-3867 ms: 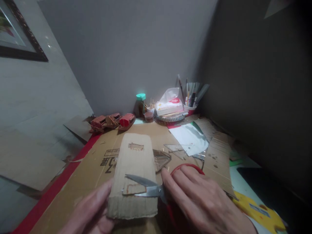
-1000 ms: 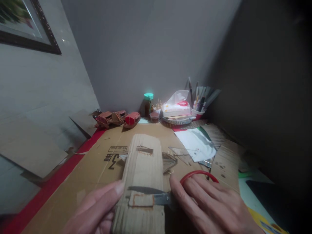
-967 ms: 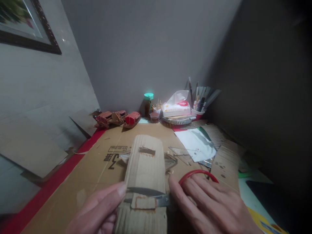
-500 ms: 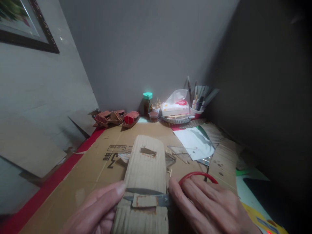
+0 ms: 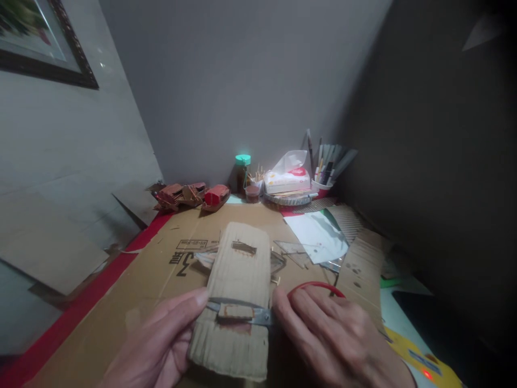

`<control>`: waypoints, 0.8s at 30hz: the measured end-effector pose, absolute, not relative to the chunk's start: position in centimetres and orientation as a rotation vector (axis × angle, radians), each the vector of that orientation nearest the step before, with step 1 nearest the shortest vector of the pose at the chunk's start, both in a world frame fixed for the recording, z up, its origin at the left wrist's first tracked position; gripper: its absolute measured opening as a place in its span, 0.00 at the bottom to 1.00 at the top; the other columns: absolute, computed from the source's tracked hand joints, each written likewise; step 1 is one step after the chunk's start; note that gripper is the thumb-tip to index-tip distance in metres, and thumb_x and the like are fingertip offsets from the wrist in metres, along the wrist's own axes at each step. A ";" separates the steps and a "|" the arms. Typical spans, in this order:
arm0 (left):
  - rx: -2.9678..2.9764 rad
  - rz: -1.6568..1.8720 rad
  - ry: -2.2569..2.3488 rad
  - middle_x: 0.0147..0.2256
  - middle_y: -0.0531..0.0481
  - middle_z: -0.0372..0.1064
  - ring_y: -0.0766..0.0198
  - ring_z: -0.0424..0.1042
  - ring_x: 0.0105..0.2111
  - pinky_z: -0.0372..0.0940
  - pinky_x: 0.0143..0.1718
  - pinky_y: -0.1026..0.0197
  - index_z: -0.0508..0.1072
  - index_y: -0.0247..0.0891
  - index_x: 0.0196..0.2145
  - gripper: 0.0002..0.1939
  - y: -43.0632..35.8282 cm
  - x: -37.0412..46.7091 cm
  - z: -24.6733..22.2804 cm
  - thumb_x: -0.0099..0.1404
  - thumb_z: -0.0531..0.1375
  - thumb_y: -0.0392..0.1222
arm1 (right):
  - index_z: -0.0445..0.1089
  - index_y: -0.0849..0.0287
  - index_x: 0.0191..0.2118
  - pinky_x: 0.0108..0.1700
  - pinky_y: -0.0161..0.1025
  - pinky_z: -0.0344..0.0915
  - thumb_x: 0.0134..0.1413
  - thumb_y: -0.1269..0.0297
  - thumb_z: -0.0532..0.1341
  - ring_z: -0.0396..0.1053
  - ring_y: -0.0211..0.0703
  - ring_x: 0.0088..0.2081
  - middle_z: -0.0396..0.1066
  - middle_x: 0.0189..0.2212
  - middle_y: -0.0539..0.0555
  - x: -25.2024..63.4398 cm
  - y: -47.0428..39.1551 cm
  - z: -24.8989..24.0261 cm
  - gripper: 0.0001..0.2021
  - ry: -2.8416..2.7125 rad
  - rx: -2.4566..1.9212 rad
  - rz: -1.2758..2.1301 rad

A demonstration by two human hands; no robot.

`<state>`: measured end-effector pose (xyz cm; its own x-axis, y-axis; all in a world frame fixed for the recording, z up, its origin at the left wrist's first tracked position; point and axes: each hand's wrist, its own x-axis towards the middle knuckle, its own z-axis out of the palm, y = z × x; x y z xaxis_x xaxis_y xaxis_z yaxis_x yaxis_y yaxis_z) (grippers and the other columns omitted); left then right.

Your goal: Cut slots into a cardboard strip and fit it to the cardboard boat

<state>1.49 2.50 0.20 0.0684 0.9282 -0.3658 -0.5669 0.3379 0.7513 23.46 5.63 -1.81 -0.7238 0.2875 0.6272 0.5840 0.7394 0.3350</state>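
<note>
My left hand (image 5: pixel 157 345) grips a curved strip of corrugated cardboard (image 5: pixel 242 269) at its near left edge, thumb up by the cut. My right hand (image 5: pixel 339 339) holds red-handled scissors (image 5: pixel 246 315). Their blades lie across the strip, closed around a small rectangular flap outlined in brown. A second small slot (image 5: pixel 244 248) shows near the strip's far end.
A flattened printed cardboard sheet (image 5: pixel 161 269) covers the table over a red edge (image 5: pixel 81 318). At the back stand small cardboard boats (image 5: pixel 189 195), a green-capped jar (image 5: pixel 242 172), a tissue pack (image 5: pixel 287 178) and a cup of pens (image 5: pixel 322 172). White paper (image 5: pixel 319 234) lies right.
The scissor blades have closed in on the small flap, which now lifts from the strip. The strip has shifted slightly away from me and the view has dipped a little.
</note>
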 end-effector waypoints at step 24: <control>0.809 1.468 1.122 0.50 0.47 0.76 0.54 0.73 0.50 0.70 0.46 0.60 0.74 0.39 0.49 0.14 4.0 0.4 1.2 0.67 0.58 0.42 | 0.63 0.57 0.43 0.18 0.30 0.60 0.54 0.77 0.53 0.70 0.38 0.19 0.73 0.24 0.49 25.2 5.3 -1.1 0.12 -2.523 -1.176 -0.148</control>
<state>0.44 3.99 1.15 -0.2008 0.9760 -0.0842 -0.3374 0.0118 0.9413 25.20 5.30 -1.09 -0.5928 0.7216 0.3575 0.7584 0.6496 -0.0535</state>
